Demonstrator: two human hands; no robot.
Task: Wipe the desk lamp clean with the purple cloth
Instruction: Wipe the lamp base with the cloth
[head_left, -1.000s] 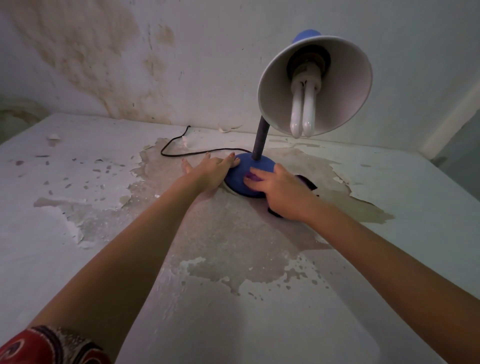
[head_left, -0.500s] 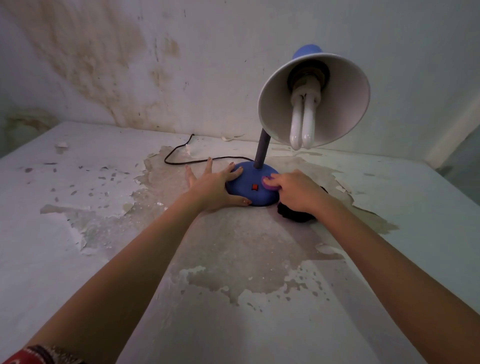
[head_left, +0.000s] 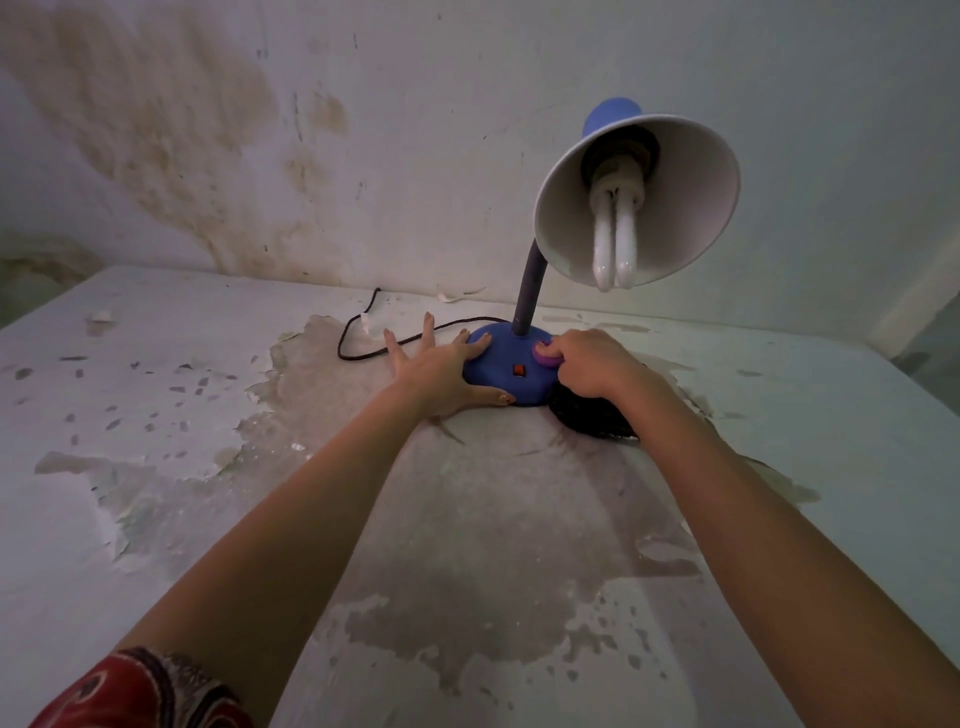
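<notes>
On the peeling white counter (head_left: 156, 519), close to the stained wall (head_left: 208, 130): blue desk lamp (head_left: 506, 364), upright, round base flat on a bare patch, red switch (head_left: 518, 370) on top of the base, dark neck (head_left: 530, 291) rising to a white-lined shade (head_left: 675, 171) tilted toward the camera. Inside the shade, a white folded-tube bulb (head_left: 615, 244), unlit. Left hand (head_left: 441, 371), fingers spread wide, pressed flat against the left edge of the base, holding nothing. Right hand (head_left: 592, 364), fingers curled tight around a wad of purple cloth (head_left: 546, 354), pushing it onto the right top of the base. Below that wrist, a dark bundled thing (head_left: 587, 415) touching the base; nature unclear. Black cord (head_left: 363, 343) looping left behind the lamp. Patterned red sleeve (head_left: 140, 691) at the bottom left.
</notes>
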